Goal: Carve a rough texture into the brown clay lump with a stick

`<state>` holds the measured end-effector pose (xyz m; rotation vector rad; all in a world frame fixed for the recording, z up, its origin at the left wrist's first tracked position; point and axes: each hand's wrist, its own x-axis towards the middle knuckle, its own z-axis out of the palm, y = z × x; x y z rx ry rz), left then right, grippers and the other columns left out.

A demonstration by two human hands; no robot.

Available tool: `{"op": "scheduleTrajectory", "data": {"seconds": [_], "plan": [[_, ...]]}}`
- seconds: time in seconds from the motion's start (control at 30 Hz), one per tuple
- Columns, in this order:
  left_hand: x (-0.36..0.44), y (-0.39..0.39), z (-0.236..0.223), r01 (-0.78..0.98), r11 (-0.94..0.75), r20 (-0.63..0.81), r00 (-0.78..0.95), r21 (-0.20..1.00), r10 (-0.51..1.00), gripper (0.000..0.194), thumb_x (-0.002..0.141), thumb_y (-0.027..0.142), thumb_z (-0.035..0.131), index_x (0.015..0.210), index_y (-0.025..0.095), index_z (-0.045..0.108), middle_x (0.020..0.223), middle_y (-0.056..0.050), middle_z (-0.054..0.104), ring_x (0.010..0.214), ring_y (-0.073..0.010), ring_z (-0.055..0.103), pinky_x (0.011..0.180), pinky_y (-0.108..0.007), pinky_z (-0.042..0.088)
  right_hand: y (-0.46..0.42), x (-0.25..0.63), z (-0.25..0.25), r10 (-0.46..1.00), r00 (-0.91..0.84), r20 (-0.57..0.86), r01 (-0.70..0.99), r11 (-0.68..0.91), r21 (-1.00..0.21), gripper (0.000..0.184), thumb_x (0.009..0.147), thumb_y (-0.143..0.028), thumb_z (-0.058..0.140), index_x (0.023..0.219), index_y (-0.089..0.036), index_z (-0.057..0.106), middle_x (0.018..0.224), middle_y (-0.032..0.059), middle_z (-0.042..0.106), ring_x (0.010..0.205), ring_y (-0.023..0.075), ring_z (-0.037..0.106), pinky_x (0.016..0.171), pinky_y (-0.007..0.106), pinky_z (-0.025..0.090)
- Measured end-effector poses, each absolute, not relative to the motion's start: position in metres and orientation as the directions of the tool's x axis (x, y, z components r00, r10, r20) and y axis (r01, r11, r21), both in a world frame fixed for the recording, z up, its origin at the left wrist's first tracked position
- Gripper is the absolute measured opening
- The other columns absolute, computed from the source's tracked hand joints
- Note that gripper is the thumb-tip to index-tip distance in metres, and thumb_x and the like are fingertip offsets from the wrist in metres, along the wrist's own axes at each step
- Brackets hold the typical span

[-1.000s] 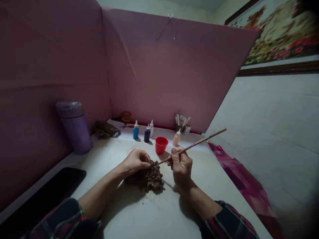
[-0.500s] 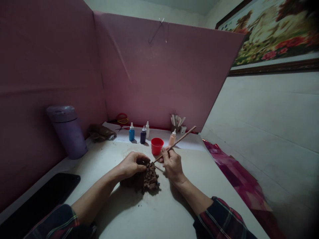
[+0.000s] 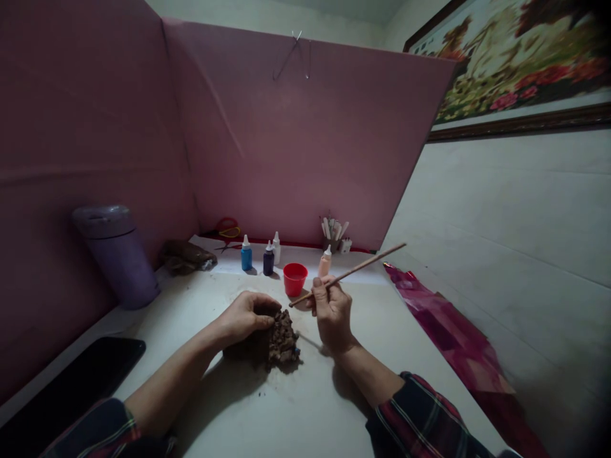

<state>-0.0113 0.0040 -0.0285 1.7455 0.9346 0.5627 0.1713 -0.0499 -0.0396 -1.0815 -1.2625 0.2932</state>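
A rough, crumbly lump of brown clay stands on the white tabletop, with a small blue spot on its right side. My left hand curves around the clay's upper left, thumb and fingers pressed to it. My right hand pinches a thin wooden stick between thumb and fingers. The stick slants up to the right, and its lower tip hovers just above the top of the clay, apart from it. Directly behind the clay is a red cup.
Behind stand a blue bottle, a dark bottle, a white bottle, a peach bottle and a holder of tools. Scissors, a brown bag, a purple tumbler and a black phone lie leftward. Pink foil lies right.
The stick's tip has come away from the clay, and the stick now lies flatter, its far end further right. My left hand stays on the clay. The whole view has shifted slightly.
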Motion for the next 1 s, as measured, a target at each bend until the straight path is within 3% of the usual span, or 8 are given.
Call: {"op": "scheduleTrajectory", "data": {"seconds": [0.17, 0.43, 0.77, 1.0], "plan": [[-0.013, 0.006, -0.031, 0.278, -0.202, -0.028, 0.647, 0.939, 0.762, 0.036, 0.065, 0.023, 0.063, 0.098, 0.013, 0.074, 0.096, -0.006, 0.075, 0.089, -0.0224, 0.066, 0.085, -0.032, 0.049, -0.057, 0.161, -0.039, 0.817, 0.283, 0.503, 0.11, 0.493, -0.863, 0.032, 0.092, -0.046, 0.05, 0.074, -0.02, 0.048, 0.046, -0.0062, 0.052, 0.034, 0.0069, 0.041, 0.034, 0.018, 0.032], [-0.02, 0.009, -0.034, 0.279, -0.23, -0.031, 0.695, 0.933, 0.718, 0.042, 0.073, 0.033, 0.063, 0.111, 0.014, 0.07, 0.105, -0.007, 0.074, 0.095, -0.0236, 0.066, 0.088, -0.033, 0.048, -0.049, 0.156, -0.047, 0.918, 0.108, 0.382, 0.127, 0.368, -0.921, 0.034, 0.089, -0.05, 0.054, 0.074, -0.019, 0.051, 0.049, -0.0046, 0.054, 0.035, 0.0082, 0.045, 0.033, 0.019, 0.035], [-0.014, 0.004, -0.029, 0.335, -0.331, 0.04, 0.646, 0.882, 0.762, 0.036, 0.074, 0.037, 0.064, 0.1, 0.012, 0.072, 0.098, -0.008, 0.074, 0.092, -0.0228, 0.065, 0.084, -0.03, 0.048, -0.057, 0.163, -0.041, 0.779, 0.339, 0.527, 0.185, 0.494, -0.849, 0.035, 0.092, -0.049, 0.049, 0.073, -0.02, 0.048, 0.049, -0.0052, 0.051, 0.04, 0.0089, 0.046, 0.038, 0.019, 0.036], [-0.011, 0.006, -0.035, 0.313, -0.337, 0.066, 0.639, 0.888, 0.766, 0.031, 0.069, 0.032, 0.067, 0.095, 0.013, 0.07, 0.094, -0.008, 0.073, 0.088, -0.0213, 0.065, 0.08, -0.029, 0.049, -0.055, 0.165, -0.044, 0.774, 0.291, 0.562, 0.283, 0.491, -0.824, 0.03, 0.095, -0.042, 0.048, 0.074, -0.02, 0.051, 0.052, -0.0043, 0.052, 0.045, 0.0101, 0.05, 0.042, 0.02, 0.038]]}}
